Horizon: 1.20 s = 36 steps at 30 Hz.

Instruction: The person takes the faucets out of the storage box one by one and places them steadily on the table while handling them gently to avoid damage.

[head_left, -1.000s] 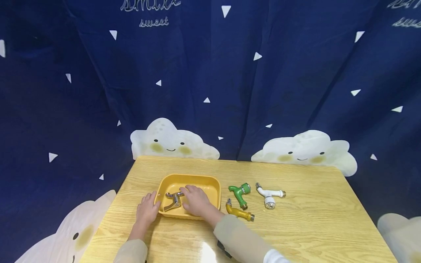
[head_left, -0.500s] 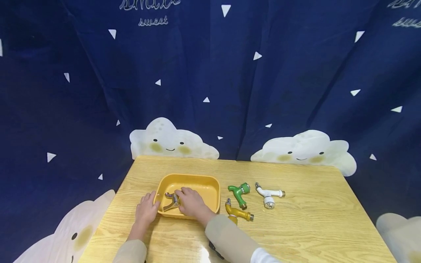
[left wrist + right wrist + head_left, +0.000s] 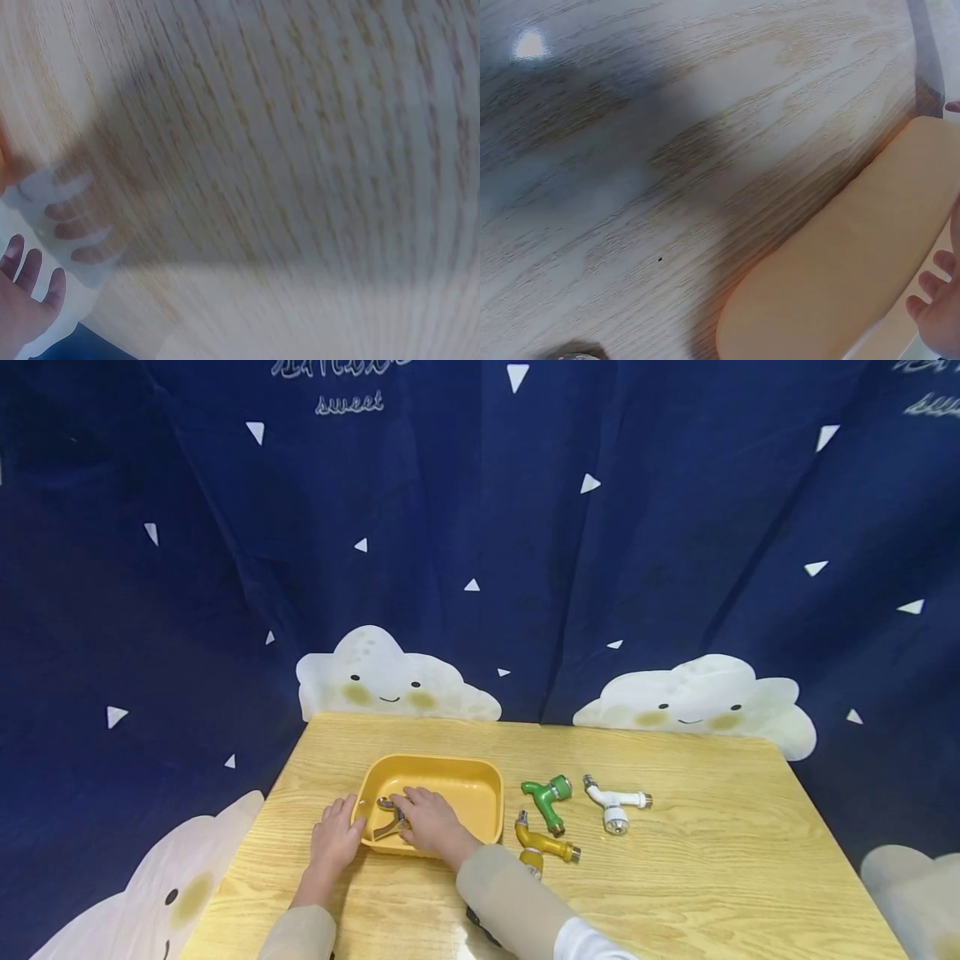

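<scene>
A chrome faucet [image 3: 389,829] with a lever handle lies in the left part of a yellow tray [image 3: 450,763]. My right hand [image 3: 432,823] reaches into the tray from the right and covers part of this faucet. Its fingers and thumb lie over the metal, and whether they pinch it is hidden. At the tray's left side, my left hand [image 3: 335,833] rests against the rim. In the left wrist view, the fingers [image 3: 28,268] look spread and fairly straight. The right wrist view catches fingertips [image 3: 930,285] at the tray's edge, with no faucet visible there.
Right of the tray lie a green faucet [image 3: 547,807], a yellow faucet [image 3: 542,843] and a white faucet [image 3: 618,798]. All are on the wooden table [image 3: 690,860]. A dark blue curtain [image 3: 540,543] with clouds hangs behind the table's far edge.
My right hand has moved left inside the tray, over the chrome faucet, covering more of it. More of the yellow faucet shows now. My left hand stays at the rim.
</scene>
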### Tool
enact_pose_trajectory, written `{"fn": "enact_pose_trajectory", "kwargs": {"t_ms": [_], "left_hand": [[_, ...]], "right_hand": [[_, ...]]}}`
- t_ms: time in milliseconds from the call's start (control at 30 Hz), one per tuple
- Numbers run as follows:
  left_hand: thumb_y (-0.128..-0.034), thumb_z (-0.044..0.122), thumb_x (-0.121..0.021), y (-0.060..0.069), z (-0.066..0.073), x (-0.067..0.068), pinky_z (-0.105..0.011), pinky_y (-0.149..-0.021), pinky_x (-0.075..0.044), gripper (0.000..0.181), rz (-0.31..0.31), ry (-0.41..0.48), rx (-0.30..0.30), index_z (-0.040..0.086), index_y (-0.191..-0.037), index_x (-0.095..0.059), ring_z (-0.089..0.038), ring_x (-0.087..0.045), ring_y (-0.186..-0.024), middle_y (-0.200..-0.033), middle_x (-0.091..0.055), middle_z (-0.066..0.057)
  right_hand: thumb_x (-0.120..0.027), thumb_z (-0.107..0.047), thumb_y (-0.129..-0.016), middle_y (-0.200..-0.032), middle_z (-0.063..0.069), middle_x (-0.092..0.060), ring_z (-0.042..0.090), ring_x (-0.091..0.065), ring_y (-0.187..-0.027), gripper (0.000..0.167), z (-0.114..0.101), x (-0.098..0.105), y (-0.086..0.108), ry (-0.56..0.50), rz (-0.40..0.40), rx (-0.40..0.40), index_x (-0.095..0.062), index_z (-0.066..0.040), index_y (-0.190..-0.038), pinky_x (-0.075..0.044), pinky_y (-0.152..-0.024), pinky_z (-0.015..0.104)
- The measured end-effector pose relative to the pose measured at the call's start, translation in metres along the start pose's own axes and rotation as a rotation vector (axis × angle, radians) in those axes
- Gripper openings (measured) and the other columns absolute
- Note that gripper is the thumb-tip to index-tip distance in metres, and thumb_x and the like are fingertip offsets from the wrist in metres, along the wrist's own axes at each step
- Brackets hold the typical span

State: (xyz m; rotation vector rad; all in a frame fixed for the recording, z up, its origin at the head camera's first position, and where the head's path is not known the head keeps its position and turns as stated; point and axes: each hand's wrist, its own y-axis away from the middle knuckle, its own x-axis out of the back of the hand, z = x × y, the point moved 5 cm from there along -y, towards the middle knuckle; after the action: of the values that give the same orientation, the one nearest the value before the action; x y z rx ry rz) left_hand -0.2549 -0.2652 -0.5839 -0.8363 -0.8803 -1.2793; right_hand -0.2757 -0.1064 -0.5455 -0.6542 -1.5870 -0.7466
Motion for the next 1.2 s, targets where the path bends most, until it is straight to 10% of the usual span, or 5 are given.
{"fn": "enact_pose_trajectory", "kwargs": {"t_ms": [1200], "left_hand": [[-0.0922,0.022,-0.042,0.001,0.002,0.001,-0.059,-0.083,-0.039,0.045,0.013,0.000,-0.006,0.001,-0.132,-0.040,-0.041,-0.043,-0.112,-0.122,-0.048,-0.023]], "right_hand": [[-0.040,-0.044,-0.091,-0.151,-0.013,-0.016,0.010,-0.019,-0.137,0.049,-0.006,-0.009,-0.009,0.077,-0.287,0.065,-0.028,-0.047,-0.139,-0.025,-0.109,0.037]]}}
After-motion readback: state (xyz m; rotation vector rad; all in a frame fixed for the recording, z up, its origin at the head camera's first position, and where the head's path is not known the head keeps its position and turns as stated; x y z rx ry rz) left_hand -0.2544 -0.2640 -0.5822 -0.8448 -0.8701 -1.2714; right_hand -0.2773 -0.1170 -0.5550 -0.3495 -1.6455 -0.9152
